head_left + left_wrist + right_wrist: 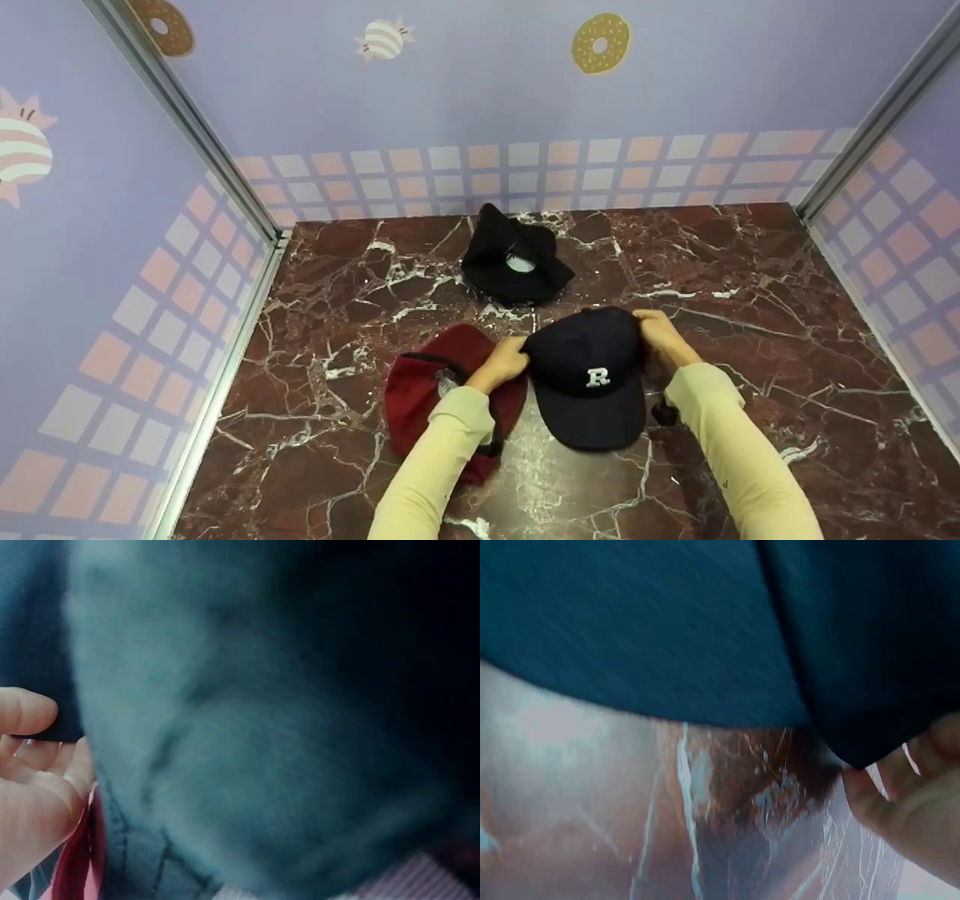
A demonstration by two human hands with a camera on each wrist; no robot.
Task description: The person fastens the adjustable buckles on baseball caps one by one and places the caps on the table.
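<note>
Held cap [589, 352], second cap [416, 401] left, third cap [495, 247] behind

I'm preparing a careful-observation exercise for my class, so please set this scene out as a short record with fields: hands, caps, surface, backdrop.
Left hand: the left hand pinches one side of the navy baseball cap
Right hand: the right hand grips its other side
Held cap: white letter R on the front; brim towards the person
Left of it: dark red cap, partly behind the left forearm
Farther back: black cap
Surface: reddish-brown marbled tabletop
Backdrop: lilac wall
</note>
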